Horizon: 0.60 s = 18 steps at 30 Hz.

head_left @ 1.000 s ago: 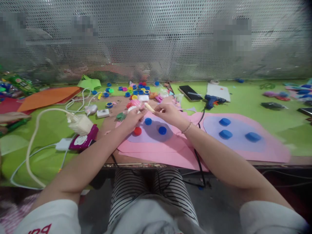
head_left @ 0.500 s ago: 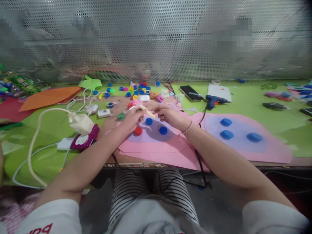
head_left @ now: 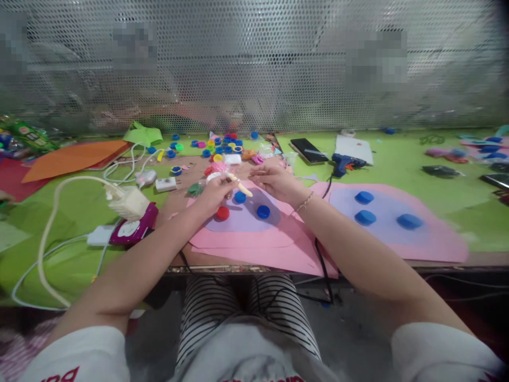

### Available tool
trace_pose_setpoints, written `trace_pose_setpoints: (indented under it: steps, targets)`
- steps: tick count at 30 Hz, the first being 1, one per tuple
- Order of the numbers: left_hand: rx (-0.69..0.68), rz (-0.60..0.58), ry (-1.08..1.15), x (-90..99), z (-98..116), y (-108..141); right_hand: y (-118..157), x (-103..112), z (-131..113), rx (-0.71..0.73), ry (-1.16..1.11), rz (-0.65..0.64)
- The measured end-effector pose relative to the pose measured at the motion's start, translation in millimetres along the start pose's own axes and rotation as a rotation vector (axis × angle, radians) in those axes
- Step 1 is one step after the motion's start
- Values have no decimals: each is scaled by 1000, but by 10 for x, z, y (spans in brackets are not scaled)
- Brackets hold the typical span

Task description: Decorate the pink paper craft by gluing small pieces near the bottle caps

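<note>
The left hand (head_left: 218,193) is clamped on 1 cream stick (head_left: 244,190) above the left lavender sheet (head_left: 242,225), probably so its near end sticks out free. The right hand (head_left: 276,183) is apart from it, fingers parted. Counted: 1 red cap (head_left: 222,213) and 2 blue caps (head_left: 263,212) left, spread perhaps for spacing; 3 blue discs (head_left: 365,217) right.

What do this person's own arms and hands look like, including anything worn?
The left hand and right hand wear no gloves. The left sleeve and right sleeve are short and white, the left with red lettering. A thin bracelet circles the right wrist.
</note>
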<state>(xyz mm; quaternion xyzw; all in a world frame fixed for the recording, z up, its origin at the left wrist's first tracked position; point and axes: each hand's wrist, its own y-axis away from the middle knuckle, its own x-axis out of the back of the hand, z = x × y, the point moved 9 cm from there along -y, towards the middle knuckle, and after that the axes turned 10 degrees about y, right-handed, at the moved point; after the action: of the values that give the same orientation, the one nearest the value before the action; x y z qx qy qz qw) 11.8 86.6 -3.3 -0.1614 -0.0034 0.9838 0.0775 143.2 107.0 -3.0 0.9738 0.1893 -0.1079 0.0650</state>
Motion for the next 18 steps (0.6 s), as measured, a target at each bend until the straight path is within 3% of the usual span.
trace_pose_setpoints:
  steps: [8,14,18]
  targets:
    - [-41,-179,-221,-161,85,103,107,-201,-21,-16,55,-50]
    - [-36,-255,-350,-262,111,169,140,-270,-133,140,141,-102]
    - [-62,-276,-411,-329,171,207,156,-236,-179,208,156,-52]
